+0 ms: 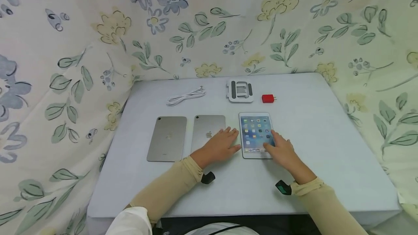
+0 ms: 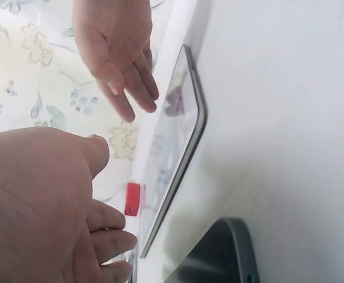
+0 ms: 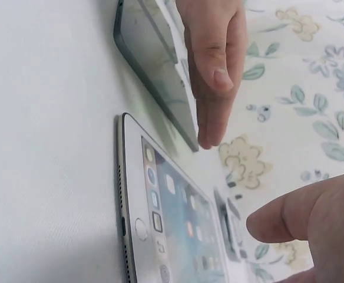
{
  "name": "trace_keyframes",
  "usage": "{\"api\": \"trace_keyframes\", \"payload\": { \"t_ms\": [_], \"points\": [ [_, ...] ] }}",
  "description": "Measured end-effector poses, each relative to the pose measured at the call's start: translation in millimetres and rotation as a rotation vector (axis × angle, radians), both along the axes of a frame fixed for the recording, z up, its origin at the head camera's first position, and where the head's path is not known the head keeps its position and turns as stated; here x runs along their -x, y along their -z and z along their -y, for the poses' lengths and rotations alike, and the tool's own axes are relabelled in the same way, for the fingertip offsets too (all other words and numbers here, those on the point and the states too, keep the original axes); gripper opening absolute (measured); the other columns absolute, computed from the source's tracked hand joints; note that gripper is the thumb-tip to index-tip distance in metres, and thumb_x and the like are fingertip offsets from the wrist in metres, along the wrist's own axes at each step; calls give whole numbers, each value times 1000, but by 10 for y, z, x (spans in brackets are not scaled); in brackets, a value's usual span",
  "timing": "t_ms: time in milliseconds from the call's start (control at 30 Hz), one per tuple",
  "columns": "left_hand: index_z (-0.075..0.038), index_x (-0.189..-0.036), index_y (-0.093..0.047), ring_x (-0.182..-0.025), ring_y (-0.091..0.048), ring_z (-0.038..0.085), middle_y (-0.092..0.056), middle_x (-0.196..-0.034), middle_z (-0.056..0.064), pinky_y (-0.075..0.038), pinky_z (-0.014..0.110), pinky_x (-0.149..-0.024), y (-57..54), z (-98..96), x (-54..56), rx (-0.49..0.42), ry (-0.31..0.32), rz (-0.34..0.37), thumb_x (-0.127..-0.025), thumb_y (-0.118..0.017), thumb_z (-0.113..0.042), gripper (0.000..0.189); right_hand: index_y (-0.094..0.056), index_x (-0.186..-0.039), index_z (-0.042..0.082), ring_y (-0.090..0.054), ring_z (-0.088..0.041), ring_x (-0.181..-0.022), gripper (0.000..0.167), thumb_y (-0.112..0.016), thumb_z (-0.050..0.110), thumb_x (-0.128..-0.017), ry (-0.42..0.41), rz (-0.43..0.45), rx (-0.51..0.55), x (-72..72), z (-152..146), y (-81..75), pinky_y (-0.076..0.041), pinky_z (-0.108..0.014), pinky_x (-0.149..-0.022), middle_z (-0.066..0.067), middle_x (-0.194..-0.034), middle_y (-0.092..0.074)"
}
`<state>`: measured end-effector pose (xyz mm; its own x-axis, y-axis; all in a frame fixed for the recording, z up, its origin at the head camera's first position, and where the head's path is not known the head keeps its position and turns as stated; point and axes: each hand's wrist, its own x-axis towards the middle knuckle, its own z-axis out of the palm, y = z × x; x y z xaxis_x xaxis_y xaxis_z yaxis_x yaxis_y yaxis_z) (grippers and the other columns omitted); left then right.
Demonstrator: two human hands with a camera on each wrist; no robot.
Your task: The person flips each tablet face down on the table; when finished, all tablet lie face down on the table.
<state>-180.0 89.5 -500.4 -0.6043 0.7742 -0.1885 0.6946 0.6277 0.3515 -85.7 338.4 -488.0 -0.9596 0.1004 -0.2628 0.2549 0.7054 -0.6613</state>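
A white-framed tablet (image 1: 256,128) lies face up on the table, its screen lit with rows of app icons. My right hand (image 1: 283,151) is over its right edge, with fingers loosely spread; in the right wrist view the thumb (image 3: 278,221) stands above the screen, apart from it. To the tablet's left, my left hand (image 1: 219,147) reaches over the lower right part of a grey tablet (image 1: 204,128) lying back up, and covers some of it. Relaxed fingers show on the left hand (image 2: 36,200) in the left wrist view. Neither hand holds anything.
Another grey tablet (image 1: 167,137) lies back up at the left. Behind the row are a coiled white cable (image 1: 186,96), a white and grey folding stand (image 1: 240,99) and a red charger plug (image 1: 267,98). A floral curtain (image 1: 209,39) hangs around the white table (image 1: 326,137).
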Motion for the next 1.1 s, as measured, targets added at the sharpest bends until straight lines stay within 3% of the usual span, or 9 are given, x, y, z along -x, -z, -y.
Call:
{"api": "trace_keyframes", "payload": {
  "t_ms": [100,333,567,700,767,933,1100],
  "points": [
    [-5,-167,-36,-161,-20,30,-33,-172,9,-15,44,-130,38,-42,-32,20,-1,11,-115,-40,-51,69,-11,-165,-13,-12,-56,-156,80,-52,30,-110,14,46,20,8,-1,58,0,-75,-121,-38,-168,-18],
    [-10,-165,-42,-160,-24,33,-37,-170,5,-20,45,-129,148,-90,-119,47,21,-33,-114,-38,-55,69,-7,-166,-11,-22,-56,-154,86,-52,35,-109,59,66,30,18,56,100,-28,-71,-118,-38,-167,-22],
    [-10,-164,-44,-160,-23,34,-39,-168,6,-20,45,-129,141,-94,-177,65,32,-86,-112,-39,-58,71,-3,-168,-6,-22,-51,-156,84,-50,35,-110,200,72,241,-2,109,-18,-24,-66,-123,-36,-169,-19],
    [-11,-162,-47,-159,-27,34,-43,-166,5,-22,50,-128,113,-126,-185,78,16,-120,-113,-35,-60,71,0,-169,-3,-20,-49,-157,83,-50,28,-111,259,-6,378,4,112,-144,-23,-64,-124,-34,-170,-16],
    [-11,-162,-48,-158,-28,35,-45,-165,5,-22,55,-127,96,-159,-188,72,-2,-116,-112,-33,-61,72,0,-169,-2,-20,-49,-157,81,-50,26,-111,250,-71,410,5,124,-231,-24,-64,-123,-33,-170,-17],
    [-13,-160,-51,-157,-31,34,-47,-164,3,-24,60,-126,87,-266,-195,0,-51,-22,-113,-28,-60,70,-5,-170,1,-21,-47,-158,78,-53,19,-111,172,-208,421,-26,229,-459,-23,-67,-122,-28,-170,-22],
    [-14,-156,-58,-151,-44,32,-57,-156,1,-35,53,-122,95,-320,-162,-125,-96,39,-116,-25,-52,64,-11,-170,1,-26,-43,-157,74,-53,16,-111,114,-255,412,-56,376,-544,-28,-71,-119,-23,-170,-30]
  ]
}}
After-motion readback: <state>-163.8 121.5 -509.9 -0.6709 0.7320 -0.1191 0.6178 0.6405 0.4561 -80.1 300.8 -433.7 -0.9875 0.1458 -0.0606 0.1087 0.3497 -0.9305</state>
